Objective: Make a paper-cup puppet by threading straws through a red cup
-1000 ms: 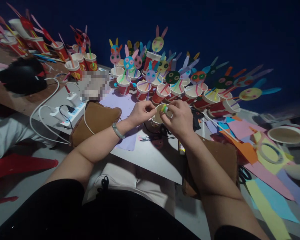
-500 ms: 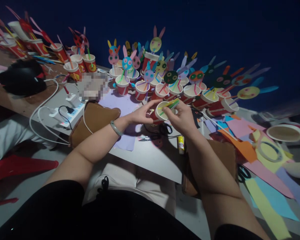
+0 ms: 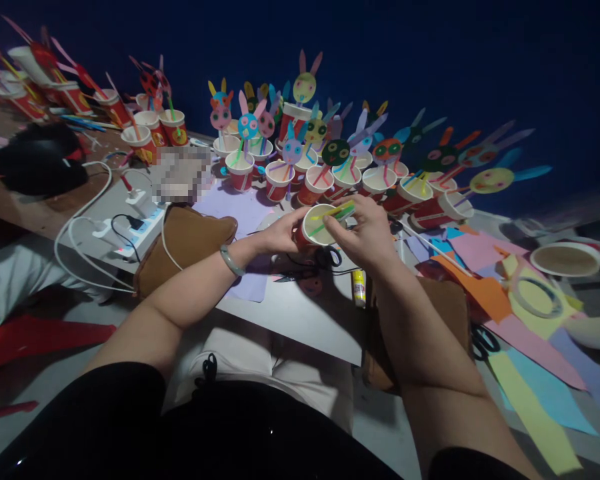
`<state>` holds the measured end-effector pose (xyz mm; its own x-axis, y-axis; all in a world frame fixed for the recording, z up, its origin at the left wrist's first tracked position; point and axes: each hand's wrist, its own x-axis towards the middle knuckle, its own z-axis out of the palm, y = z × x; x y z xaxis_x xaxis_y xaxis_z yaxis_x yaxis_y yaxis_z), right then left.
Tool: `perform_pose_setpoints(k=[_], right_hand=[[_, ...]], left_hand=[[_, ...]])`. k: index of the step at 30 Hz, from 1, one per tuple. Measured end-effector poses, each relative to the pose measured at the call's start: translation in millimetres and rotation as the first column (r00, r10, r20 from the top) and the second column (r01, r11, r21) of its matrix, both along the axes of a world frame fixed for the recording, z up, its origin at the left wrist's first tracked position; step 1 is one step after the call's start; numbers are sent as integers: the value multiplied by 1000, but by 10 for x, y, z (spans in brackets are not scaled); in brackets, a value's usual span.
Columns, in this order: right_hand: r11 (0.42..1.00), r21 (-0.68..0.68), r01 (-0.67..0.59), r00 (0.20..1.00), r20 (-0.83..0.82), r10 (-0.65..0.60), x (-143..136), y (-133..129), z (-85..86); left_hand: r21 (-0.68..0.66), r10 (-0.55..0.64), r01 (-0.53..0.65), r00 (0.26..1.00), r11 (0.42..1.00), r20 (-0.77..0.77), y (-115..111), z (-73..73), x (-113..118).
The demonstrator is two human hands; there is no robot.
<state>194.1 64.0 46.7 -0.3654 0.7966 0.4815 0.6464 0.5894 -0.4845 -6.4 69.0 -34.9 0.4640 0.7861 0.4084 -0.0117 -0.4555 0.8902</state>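
My left hand (image 3: 285, 232) is wrapped round the side of a red paper cup (image 3: 307, 230), whose open white mouth is tilted toward me. My right hand (image 3: 367, 230) pinches green and yellow strips (image 3: 344, 211) at the cup's right rim, and their ends reach into the cup. Whether these are straws or folded paper I cannot tell. Below the cup, black-handled scissors (image 3: 329, 256) lie on the table. A second pair of scissors (image 3: 286, 277) points left, beside a small round face cutout (image 3: 311, 285) in shadow. A yellow glue stick (image 3: 359, 289) sits below my right wrist.
Several red cups with paper rabbit heads (image 3: 335, 153) stand along the back. A power strip (image 3: 143, 233) with looping white cables lies at left, near a brown padded piece (image 3: 187, 240). Coloured paper (image 3: 485, 293) and a tape roll (image 3: 537, 297) cover the right side.
The cup has shifted slightly left and its mouth faces me more. My left fingers have closed further round its side. My right hand keeps the strips at the rim.
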Motion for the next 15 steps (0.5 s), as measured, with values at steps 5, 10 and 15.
perform_pose_setpoints(k=[5,10,15], right_hand=[[999,33,6,998,62,-8,-32,-30,-3],[998,60,11,998,55,-14,-67,-59,-19],[999,34,14,999,-42,-12,-106,-80,-50]], left_hand=[[1,41,-41,999,999,24,44,-184,63],[36,76,-77,996,996,48,13,-239,97],[-9,125,-125,990,992,63,-13,-190,110]])
